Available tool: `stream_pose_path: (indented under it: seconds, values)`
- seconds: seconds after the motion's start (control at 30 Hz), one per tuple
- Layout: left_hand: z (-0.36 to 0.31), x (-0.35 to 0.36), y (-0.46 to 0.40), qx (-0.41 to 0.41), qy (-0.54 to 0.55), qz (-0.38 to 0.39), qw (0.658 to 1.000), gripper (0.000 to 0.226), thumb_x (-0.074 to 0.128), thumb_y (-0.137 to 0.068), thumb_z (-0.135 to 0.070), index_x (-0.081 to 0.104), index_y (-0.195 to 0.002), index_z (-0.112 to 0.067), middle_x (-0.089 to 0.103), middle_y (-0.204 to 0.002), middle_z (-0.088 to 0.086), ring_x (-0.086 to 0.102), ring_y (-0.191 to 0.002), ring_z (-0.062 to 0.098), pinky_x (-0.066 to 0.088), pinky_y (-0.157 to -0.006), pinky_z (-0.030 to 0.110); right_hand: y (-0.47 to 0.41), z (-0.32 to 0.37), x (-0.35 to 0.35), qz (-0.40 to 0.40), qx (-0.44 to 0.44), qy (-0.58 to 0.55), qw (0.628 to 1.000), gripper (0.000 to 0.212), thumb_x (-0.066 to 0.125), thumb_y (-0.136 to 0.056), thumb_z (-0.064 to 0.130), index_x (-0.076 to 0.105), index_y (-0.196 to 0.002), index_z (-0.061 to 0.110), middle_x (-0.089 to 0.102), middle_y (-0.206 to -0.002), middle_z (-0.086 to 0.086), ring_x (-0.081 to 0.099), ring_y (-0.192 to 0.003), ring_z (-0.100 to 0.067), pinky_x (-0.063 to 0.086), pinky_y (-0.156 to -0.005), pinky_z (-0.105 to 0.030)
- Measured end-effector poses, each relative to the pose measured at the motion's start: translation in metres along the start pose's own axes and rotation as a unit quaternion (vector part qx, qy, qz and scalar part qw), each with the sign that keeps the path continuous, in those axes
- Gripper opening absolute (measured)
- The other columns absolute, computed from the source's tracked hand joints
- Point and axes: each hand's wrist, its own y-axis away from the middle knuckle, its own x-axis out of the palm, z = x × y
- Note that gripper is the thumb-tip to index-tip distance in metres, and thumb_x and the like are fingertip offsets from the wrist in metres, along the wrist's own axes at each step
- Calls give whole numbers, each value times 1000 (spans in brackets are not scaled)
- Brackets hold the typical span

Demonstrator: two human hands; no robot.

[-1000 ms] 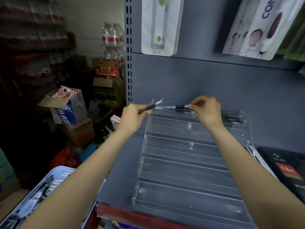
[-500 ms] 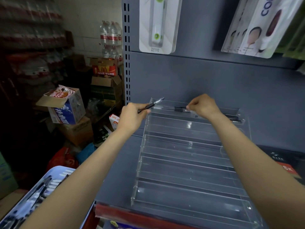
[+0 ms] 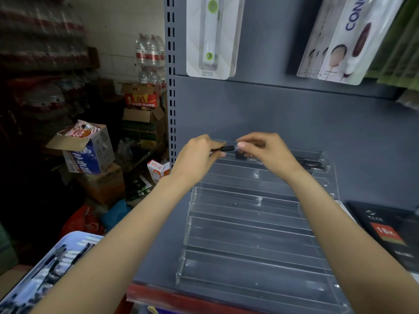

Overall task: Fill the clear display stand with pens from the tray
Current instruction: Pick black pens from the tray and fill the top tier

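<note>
A clear tiered display stand [image 3: 249, 223] sits on the grey shelf, and its lower tiers hold nothing. Dark pens [image 3: 313, 164] lie in its top row, at the right end. My left hand [image 3: 195, 159] grips a black pen [image 3: 226, 148] above that top row. My right hand [image 3: 267, 152] pinches the same pen's tip end with thumb and forefinger. A pale blue tray [image 3: 74, 239] with several pens stands at the lower left, partly hidden by my left forearm.
A black box [image 3: 390, 232] marked 18K lies right of the stand. Packaged goods hang on the grey back panel [image 3: 272, 114] above. Cardboard boxes [image 3: 90, 152] and water bottles [image 3: 149, 53] crowd the floor on the left. A red price strip [image 3: 163, 295] edges the shelf front.
My right hand has let go of the pen it laid in the top row and has come left to the pen in my left hand. That pen now lies level.
</note>
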Motion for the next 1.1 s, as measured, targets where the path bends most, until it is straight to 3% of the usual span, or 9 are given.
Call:
stream_pose_path:
  seconds: [0.07,0.13,0.2,0.27,0.37,0.47,0.63,0.8,1.1]
  values:
    - [-1,2,-1,3,19,4,1000,32,60,-90,-26,62,-122,-24,58,-95,9,56,-90,25,47,-81,37,-1,-3,0,-2,-12,-36,999,8,65,-86,11,70,-83,17,70,-79,-1,67,-78,-19,55,-79,-29]
    - [3,4,-1,-19,17,-28,999,41,60,-89,-26,55,-130,-21,57,-110,8,52,-107,24,43,-93,36,-3,-8,-5,-48,-5,-50,998,9,67,-84,7,70,-83,15,69,-80,-3,65,-79,-19,53,-80,-27]
    - [12,3,0,-71,16,-69,995,52,61,-90,-24,44,-138,-15,50,-129,9,44,-122,24,36,-103,34,-5,-17,-15,-106,8,-43,993,11,68,-82,7,70,-83,18,69,-84,-1,65,-84,-18,51,-84,-27]
    - [21,0,0,-149,53,-51,986,56,61,-90,-21,38,-140,-9,47,-137,11,42,-129,25,33,-105,30,-6,-27,-22,-139,24,-8,990,12,69,-82,9,70,-82,22,69,-85,1,64,-87,-15,47,-84,-23]
    - [31,2,1,-197,119,16,973,39,61,-90,-16,56,-126,-4,61,-124,13,54,-120,25,39,-93,25,-7,-35,-24,-138,50,61,987,8,69,-82,10,72,-87,16,68,-84,2,60,-84,-10,41,-74,-8]
    - [33,3,3,-206,139,26,968,32,61,-90,-15,62,-121,-8,65,-119,10,58,-116,19,39,-91,22,-10,-33,-23,-125,57,122,983,11,69,-82,10,74,-93,11,66,-84,3,59,-83,-9,37,-63,4]
    - [33,5,6,-205,150,20,967,32,60,-89,-13,61,-122,-9,64,-121,9,57,-117,17,39,-103,27,-17,-31,-15,-73,65,173,980,14,68,-84,13,74,-96,9,71,-97,-4,62,-94,-14,39,-79,-12]
    - [32,5,3,-223,157,14,962,33,61,-89,-13,60,-122,-8,64,-121,9,56,-118,17,38,-99,23,-23,-27,-9,-48,80,180,979,16,62,-88,11,73,-99,8,71,-105,-6,62,-104,-17,39,-86,-16]
    - [32,7,4,-229,164,-11,960,35,66,-86,-13,61,-120,-7,65,-118,8,59,-113,19,42,-99,28,-19,-26,-2,-16,67,190,979,23,53,-93,21,72,-102,10,70,-107,-5,60,-104,-20,39,-82,-20]
